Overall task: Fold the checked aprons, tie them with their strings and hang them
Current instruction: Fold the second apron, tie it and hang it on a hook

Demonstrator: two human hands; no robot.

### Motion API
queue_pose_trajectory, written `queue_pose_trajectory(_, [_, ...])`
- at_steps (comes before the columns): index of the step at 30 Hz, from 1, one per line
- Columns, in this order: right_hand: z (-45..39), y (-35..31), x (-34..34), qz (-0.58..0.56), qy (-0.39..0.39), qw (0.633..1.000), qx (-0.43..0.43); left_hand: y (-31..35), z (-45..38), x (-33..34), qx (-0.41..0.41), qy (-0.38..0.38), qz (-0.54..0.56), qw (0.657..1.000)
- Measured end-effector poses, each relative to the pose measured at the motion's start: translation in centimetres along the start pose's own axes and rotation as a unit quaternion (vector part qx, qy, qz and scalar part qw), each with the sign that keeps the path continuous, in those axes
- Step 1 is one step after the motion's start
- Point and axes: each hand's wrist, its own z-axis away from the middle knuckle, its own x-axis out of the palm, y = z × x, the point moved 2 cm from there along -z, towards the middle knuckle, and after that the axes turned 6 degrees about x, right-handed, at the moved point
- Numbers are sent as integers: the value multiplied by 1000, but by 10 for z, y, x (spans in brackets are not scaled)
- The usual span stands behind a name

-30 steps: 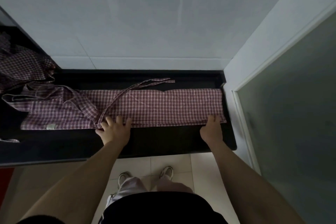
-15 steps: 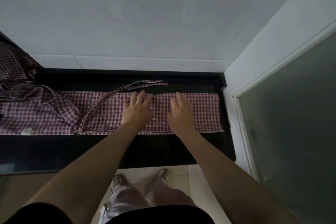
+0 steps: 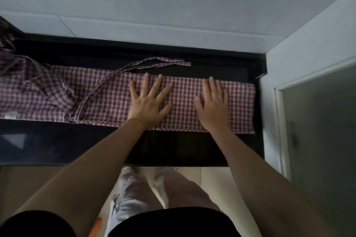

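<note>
The apron (image 3: 107,100), folded into a long strip, lies along the black ledge (image 3: 173,148) under both palms, its strings (image 3: 154,63) trailing off its far edge, with the left hand (image 3: 149,102) flat, fingers spread, and the right hand (image 3: 212,106) flat beside it, fingers nearly together.
</note>
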Motion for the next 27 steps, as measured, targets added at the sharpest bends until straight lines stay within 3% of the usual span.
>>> queue_pose_trajectory(5, [6, 59, -6, -5, 32, 992, 125, 1, 1, -3, -14, -18, -4, 1000])
queue_pose_trajectory(9, [15, 55, -17, -6, 39, 986, 163, 5, 0, -6, -20, -36, -11, 999])
queue_pose_trajectory(14, [52, -1, -16, -8, 2, 1000, -3, 7, 0, -26, -5, -112, -28, 993])
queue_pose_trajectory(16, [60, 5, -17, -1, -13, 1000, 14, 7, 8, -51, -6, -59, 30, 998])
queue_pose_trajectory(18, [58, 12, -22, -1, -21, 999, 44, -2, 23, -76, -42, 42, 66, 996])
queue_pose_trajectory(21, [40, 7, -37, 1, -40, 994, 103, -33, 43, -98, -159, 102, 110, 976])
queue_pose_trajectory(24, [27, -33, -55, -34, -31, 993, 111, -78, 57, -105, -262, 32, 136, 955])
queue_pose_trajectory(27, [27, -86, -66, -173, -95, 974, 107, -114, 71, -106, -246, -74, 79, 963])
